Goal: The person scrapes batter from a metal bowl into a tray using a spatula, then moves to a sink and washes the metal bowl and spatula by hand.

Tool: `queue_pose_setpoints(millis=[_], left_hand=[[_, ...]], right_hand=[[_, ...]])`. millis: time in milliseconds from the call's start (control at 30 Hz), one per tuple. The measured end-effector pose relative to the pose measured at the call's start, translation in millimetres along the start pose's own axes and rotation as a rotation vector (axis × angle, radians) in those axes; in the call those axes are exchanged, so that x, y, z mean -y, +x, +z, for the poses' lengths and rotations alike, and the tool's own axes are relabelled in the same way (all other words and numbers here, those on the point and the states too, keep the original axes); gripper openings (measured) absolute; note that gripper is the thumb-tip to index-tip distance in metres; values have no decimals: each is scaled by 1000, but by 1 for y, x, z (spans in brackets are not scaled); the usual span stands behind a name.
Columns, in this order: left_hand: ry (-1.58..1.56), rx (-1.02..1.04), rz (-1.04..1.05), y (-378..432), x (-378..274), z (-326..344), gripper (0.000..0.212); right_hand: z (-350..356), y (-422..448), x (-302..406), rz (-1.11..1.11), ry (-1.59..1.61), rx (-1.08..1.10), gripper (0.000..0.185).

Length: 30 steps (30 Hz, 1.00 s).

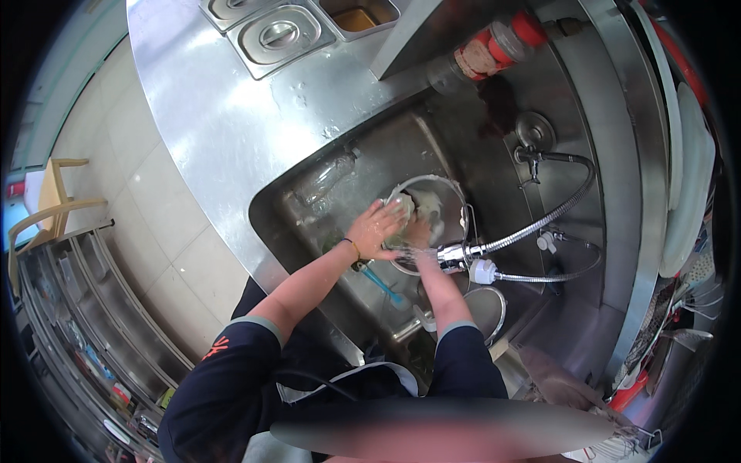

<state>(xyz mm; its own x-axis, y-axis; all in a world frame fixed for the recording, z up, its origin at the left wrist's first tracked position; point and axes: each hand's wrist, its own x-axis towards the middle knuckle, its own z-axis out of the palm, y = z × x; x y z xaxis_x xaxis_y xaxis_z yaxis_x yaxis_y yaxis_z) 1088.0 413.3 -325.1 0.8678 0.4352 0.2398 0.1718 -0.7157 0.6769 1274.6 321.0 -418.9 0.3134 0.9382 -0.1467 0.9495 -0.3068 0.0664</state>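
Observation:
In a stainless-steel sink, a round container with a pale rim point(434, 178) holds wet, whitish soft material point(429, 207); its exact kind is unclear. My left hand point(376, 228) lies at the container's left side, fingers extended over a pale greenish-white piece point(406, 211). Inside the container is my right hand point(419, 231), its fingers partly hidden by the pale material. Water sprays from a chrome faucet head point(452, 256) leftward across my right wrist and towards my left thumb. Whether either hand grips the material cannot be made out.
A clear plastic bottle point(327, 176) lies in the sink point(269, 208). Below my left wrist is a blue-handled brush point(379, 280). Flexible metal hoses point(535, 226) arch in from the right. Lidded steel pans point(281, 37) sit in the counter, and red-lidded jars point(503, 43) stand behind.

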Motion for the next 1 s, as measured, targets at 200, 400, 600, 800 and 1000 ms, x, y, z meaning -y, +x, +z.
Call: queue_pose_setpoints(millis=[200, 400, 600, 800, 1000], left_hand=[[-34, 169, 47, -14, 2, 21, 79], [-158, 10, -98, 3, -18, -1, 90], [-119, 55, -141, 3, -25, 1, 93], [1, 138, -152, 2, -31, 1, 91], [144, 100, -207, -6, -34, 7, 89]], right_hand=[[-31, 37, 36, 432, 1064, 400, 36], [-93, 40, 31, 614, 869, -539, 40], [-81, 39, 36, 87, 544, -540, 35], [-116, 89, 0, 408, 188, -516, 29], [-115, 88, 51, -350, 545, -532, 25]])
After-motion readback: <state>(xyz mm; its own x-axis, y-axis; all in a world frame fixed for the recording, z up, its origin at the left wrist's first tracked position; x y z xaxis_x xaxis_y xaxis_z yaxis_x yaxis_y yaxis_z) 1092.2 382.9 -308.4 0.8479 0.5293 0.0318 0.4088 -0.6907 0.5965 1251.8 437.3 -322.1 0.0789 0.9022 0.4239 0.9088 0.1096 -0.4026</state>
